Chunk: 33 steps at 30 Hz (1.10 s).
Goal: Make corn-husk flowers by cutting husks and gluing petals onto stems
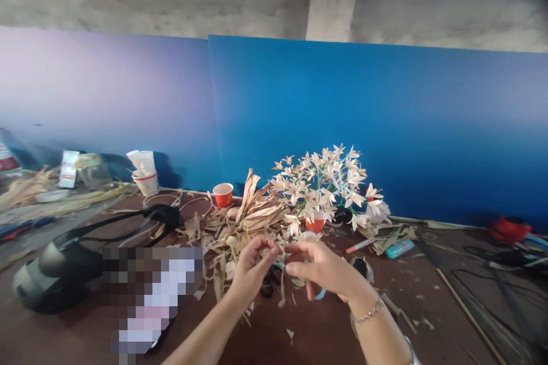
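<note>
My left hand (256,265) and my right hand (321,271) meet fingertip to fingertip above the brown table (261,336). Thumb and forefinger are pinched together on the left hand. The right hand's fingers are curled, with a bracelet (369,313) on that wrist. Whatever is between the fingertips is too small to make out. Just beyond the hands lies a heap of dried corn husks (265,211). Behind the right hand, a bunch of cream-coloured husk flowers (334,179) on green stems stands in a red paper cup (315,222). Dark scissors (269,285) lie partly hidden under the hands.
At left are a phone (160,302), blurred over, and a dark headset (55,274). Farther back stand an orange paper cup (223,196), a white cup (146,182) and a glass jar (93,171). A turquoise packet (399,249) and black cables (483,279) lie right. A blue partition (265,108) rises behind.
</note>
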{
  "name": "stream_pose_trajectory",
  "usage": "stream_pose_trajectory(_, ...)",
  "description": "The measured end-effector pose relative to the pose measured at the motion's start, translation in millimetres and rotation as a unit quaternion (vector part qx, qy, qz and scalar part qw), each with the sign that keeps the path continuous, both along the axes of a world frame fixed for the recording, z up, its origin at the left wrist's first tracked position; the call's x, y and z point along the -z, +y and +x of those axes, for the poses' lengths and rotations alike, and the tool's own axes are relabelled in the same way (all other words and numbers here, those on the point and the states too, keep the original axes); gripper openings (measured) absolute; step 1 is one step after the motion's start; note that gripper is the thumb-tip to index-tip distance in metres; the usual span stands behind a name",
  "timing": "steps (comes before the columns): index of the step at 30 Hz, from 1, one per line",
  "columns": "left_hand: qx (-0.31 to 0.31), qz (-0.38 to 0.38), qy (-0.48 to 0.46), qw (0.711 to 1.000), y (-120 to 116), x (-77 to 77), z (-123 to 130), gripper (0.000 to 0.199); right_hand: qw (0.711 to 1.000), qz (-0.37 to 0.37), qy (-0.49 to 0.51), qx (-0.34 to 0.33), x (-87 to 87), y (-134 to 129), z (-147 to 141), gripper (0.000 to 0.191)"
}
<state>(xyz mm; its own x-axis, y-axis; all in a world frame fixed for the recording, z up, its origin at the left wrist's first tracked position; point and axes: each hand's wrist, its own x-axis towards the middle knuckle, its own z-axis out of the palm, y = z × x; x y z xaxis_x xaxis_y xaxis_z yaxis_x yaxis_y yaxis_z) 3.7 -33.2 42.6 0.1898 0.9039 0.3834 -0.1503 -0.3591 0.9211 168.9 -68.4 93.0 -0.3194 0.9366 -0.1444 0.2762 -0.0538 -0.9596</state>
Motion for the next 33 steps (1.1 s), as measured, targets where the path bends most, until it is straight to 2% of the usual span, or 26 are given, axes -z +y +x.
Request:
stream_pose_trajectory(5, 0.032, -0.001, -0.006, 0.999, 0.2, 5.8, 1.8, 0.021, 0.998, -0.019, 0.063, -0.022, 3.9, 4.7, -13.4, 0.038)
stream_pose_trajectory(11, 0.012, 0.009, -0.016, 1.0, 2.9, 4.6, 0.3, 0.02, 0.999, 0.002, 0.051, 0.003, 12.0, 9.9, -14.6, 0.034)
stream_pose_trajectory(18, 0.076, -0.094, -0.093, 0.988, 1.8, 4.4, 3.8, 0.022, 1.0, 0.008, 0.029, -0.01, 15.1, 12.3, -12.4, 0.031)
stream_pose_trajectory(21, 0.042, -0.105, -0.112, 0.987, 6.7, 7.1, 1.6, 0.02, 0.999, 0.006, 0.027, -0.018, 12.5, 12.0, -11.3, 0.032)
stream_pose_trajectory(24, -0.001, -0.099, -0.126, 0.987, 12.8, 9.8, -2.2, 0.018, 0.999, 0.014, 0.023, -0.04, 10.7, 11.3, -10.2, 0.024)
stream_pose_trajectory(27, -0.007, -0.098, -0.132, 0.986, 16.0, 11.3, -4.2, 0.017, 0.999, 0.004, 0.006, -0.037, 11.0, 11.0, -9.0, 0.015)
stream_pose_trajectory(33, -0.005, -0.093, -0.138, 0.986, 15.1, 10.0, -3.8, 0.018, 0.999, -0.015, 0.033, -0.007, 12.8, 11.8, -4.9, 0.017)
